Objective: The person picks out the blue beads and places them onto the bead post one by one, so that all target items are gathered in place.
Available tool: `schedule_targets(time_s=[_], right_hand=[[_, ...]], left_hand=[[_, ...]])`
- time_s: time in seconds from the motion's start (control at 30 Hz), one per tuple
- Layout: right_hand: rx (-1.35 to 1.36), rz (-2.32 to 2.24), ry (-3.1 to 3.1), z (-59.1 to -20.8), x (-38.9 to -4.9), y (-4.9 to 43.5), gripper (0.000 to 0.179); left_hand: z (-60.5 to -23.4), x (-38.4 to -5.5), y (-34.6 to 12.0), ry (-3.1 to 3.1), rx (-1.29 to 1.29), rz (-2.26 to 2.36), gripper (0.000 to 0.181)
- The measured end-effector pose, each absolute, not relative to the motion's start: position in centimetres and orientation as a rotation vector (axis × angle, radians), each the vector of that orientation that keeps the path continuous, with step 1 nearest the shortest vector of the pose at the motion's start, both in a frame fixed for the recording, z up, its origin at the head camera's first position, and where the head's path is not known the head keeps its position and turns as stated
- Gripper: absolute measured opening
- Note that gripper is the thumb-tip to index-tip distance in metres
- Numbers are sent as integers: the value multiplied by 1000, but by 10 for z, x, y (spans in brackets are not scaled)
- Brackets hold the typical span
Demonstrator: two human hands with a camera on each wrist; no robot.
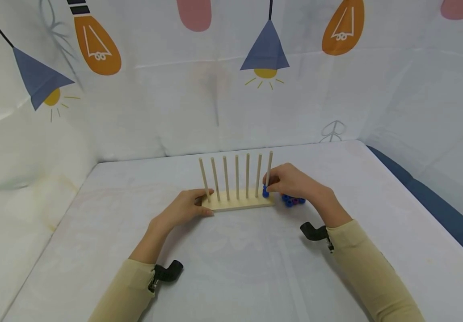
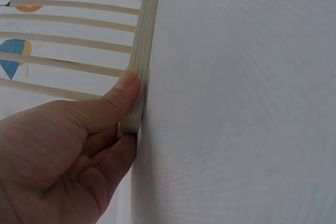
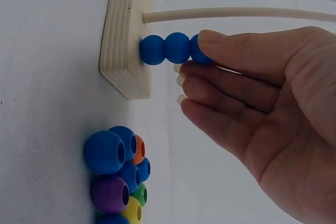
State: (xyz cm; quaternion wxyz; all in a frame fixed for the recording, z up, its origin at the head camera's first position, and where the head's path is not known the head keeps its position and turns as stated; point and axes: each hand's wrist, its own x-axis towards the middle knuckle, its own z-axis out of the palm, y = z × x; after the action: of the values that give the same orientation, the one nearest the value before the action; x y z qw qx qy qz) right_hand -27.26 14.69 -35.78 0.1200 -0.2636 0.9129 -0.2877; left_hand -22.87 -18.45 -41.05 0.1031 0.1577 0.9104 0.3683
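From my seat at the feed, I see the left hand (image 1: pixel 183 208) clamped on the left end of the wooden board (image 1: pixel 237 205), thumb along the front edge, fingers tucked round behind. It's a narrow, firm hold! The board lies flat on the white table (image 1: pixel 231 259), and its 7 pegs (image 1: pixel 237 176) stand up in 1 row.

Over on the far right peg (image 1: pixel 269 164), 3 blue beads sit stacked, and the right hand (image 1: pixel 292 180) is right there: thumb and fingers pinch the top bead (image 3: pixel 195 50), which touches the bead under it. The lowest bead (image 3: pixel 152 50) is down against the wood. The other 6 pegs stand bare.

Just beyond the board's right end, I've got a cluster of loose beads on the cloth: several blue, with a purple bead (image 3: pixel 105 194), an orange bead (image 3: pixel 137 158), a green bead (image 3: pixel 137 193) and a yellow bead (image 3: pixel 129 211) among them. Beige sleeves (image 1: pixel 120 290) cover the forearms, and behind it all hangs a white backdrop (image 1: pixel 155 103) printed with lamps and bulbs.
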Motion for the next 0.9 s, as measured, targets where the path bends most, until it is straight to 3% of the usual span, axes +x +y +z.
schedule_targets(time_s=[0.4,0.9], right_hand=[[-801,-767,2738,-360,-278,156,12],[-683,-720,2758,-367,-287,169,26]], left_hand=[[-413,-230,-186,2682,461,1087,67],[-412,-230,-185,2700,470,1060,67]])
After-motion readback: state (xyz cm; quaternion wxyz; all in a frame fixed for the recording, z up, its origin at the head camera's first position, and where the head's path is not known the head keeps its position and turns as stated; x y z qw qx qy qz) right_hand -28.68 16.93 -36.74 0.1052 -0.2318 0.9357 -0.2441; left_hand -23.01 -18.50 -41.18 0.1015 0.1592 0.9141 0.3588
